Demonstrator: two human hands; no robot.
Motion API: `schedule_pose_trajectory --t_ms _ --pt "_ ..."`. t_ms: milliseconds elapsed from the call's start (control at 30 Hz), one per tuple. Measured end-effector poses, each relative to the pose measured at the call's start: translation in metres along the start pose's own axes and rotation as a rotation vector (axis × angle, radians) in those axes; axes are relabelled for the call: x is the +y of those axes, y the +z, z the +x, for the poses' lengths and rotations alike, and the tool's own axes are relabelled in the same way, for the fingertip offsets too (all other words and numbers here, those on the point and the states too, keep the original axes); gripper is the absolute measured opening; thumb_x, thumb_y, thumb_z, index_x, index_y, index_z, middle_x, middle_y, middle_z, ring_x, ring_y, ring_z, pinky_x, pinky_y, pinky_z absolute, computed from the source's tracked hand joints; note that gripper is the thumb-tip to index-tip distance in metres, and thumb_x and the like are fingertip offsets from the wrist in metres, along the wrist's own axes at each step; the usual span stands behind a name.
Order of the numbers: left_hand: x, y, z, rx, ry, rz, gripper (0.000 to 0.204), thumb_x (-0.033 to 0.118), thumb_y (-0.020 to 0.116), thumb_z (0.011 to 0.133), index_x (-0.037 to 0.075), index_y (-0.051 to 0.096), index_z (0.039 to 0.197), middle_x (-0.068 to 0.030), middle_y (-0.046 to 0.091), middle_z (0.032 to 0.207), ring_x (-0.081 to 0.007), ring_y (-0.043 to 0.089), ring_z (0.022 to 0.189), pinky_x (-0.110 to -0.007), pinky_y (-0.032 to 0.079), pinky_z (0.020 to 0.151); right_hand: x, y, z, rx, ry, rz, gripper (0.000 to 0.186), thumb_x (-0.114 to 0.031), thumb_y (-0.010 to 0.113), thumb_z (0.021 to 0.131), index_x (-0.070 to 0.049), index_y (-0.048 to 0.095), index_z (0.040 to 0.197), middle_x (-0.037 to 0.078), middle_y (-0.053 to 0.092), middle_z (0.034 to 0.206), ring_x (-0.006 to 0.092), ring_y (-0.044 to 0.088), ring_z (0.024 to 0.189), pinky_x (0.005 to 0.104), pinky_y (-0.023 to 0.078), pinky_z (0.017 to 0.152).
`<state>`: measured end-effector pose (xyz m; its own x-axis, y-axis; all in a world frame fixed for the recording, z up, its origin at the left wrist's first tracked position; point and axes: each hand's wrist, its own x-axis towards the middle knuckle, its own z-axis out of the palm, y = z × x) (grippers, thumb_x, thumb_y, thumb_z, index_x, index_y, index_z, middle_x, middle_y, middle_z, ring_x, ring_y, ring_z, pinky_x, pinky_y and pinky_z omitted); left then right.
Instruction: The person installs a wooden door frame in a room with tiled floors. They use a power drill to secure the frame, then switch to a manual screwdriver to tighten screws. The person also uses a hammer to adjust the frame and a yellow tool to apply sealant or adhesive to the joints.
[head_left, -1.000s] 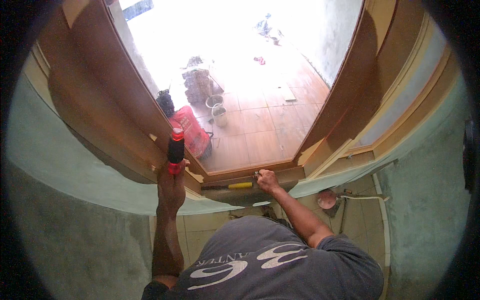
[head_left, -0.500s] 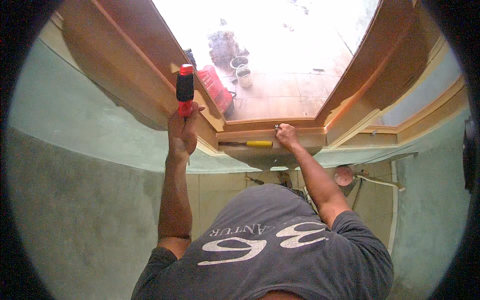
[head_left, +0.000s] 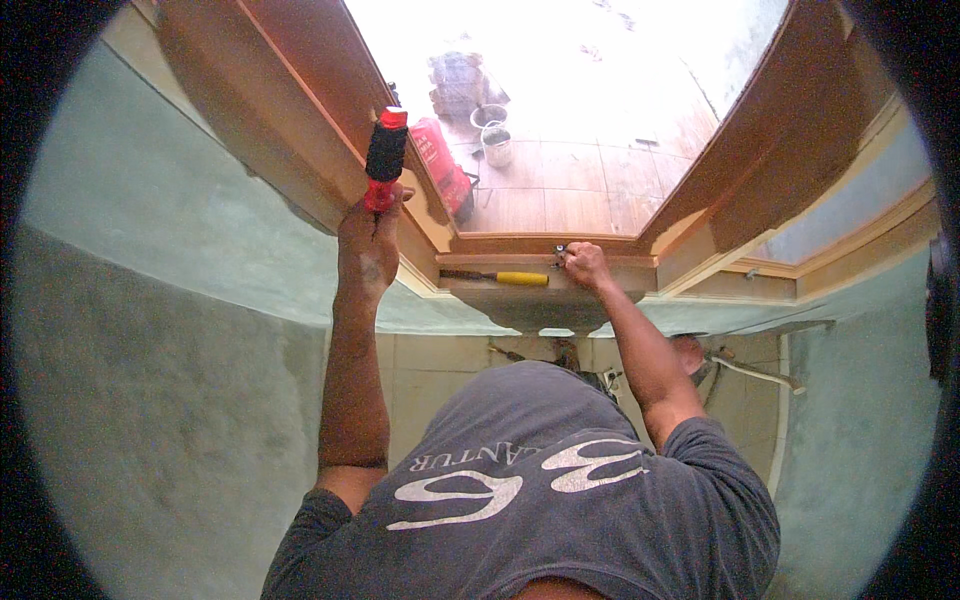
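Observation:
My left hand [head_left: 368, 250] is raised beside the left side of the wooden window frame [head_left: 545, 243], fingers closed round a screwdriver [head_left: 386, 155]. Its thick red-and-black handle sticks up past the fingers; its shank is hidden. At the bottom rail, my right hand [head_left: 588, 265] pinches a small metal fitting [head_left: 561, 250] against the wood. How the fitting is attached cannot be made out. On the sill just left of that hand lies a yellow-handled tool [head_left: 522, 279] with a dark flat shaft, probably a chisel.
Through the opening show a red bag [head_left: 440, 160] and a pale bucket [head_left: 496, 150] on a tiled floor. A smaller window pane [head_left: 850, 215] is on the right. Below the sill, a round pinkish object [head_left: 687, 352] and a pale curved stick [head_left: 760, 372] are partly behind my right arm.
My view has shifted slightly. The screwdriver leans a little more to the right. My right hand stays at the bottom rail, with more of the metal fitting showing by the fingers.

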<state>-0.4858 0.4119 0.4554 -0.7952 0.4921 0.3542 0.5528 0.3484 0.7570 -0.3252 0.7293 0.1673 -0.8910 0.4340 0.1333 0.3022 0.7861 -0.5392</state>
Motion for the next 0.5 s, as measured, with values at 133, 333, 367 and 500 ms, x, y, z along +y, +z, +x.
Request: schedule_pose_trajectory --t_ms 133,333,367,500 --pt "0.0 -0.002 0.01 -0.054 -0.016 0.098 0.043 0.042 0.049 0.108 0.005 0.072 0.111 -0.0126 0.074 0.102 -0.0262 0.069 0.099 -0.039 0.049 0.091 -0.006 -0.008 -0.014 -0.058 0.048 0.085 0.031 -0.03 0.059 0.089 -0.003 0.073 0.089 0.022 0.07 0.094 0.0412 0.068 0.091 0.0499 0.053 0.083" --pt "-0.01 0.002 0.01 -0.026 0.072 0.059 0.044 0.044 0.051 0.107 0.004 0.069 0.113 -0.0158 0.073 0.101 -0.0306 0.069 0.091 -0.041 0.051 0.086 -0.01 0.0 -0.02 0.012 0.02 0.045 0.031 -0.031 0.06 0.094 -0.003 0.07 0.085 0.021 0.069 0.09 0.0421 0.067 0.089 0.0513 0.051 0.08" --pt "-0.011 0.003 0.01 -0.02 0.103 0.06 0.044 0.044 0.051 0.107 0.004 0.068 0.113 -0.016 0.073 0.101 -0.0312 0.069 0.091 -0.041 0.051 0.086 -0.012 0.002 -0.022 0.031 0.021 0.068 0.031 -0.031 0.059 0.094 -0.003 0.07 0.085 0.021 0.069 0.09 0.0423 0.067 0.089 0.0515 0.051 0.079" --pt "-0.017 0.013 0.003 -0.143 0.113 0.101 0.037 0.036 0.053 0.105 0.003 0.066 0.117 -0.0182 0.071 0.107 -0.0362 0.068 0.102 -0.044 0.052 0.088 -0.023 0.009 -0.031 0.075 0.139 0.065 0.028 -0.027 0.058 0.096 -0.003 0.068 0.088 0.023 0.068 0.09 0.0435 0.067 0.088 0.0529 0.051 0.079"
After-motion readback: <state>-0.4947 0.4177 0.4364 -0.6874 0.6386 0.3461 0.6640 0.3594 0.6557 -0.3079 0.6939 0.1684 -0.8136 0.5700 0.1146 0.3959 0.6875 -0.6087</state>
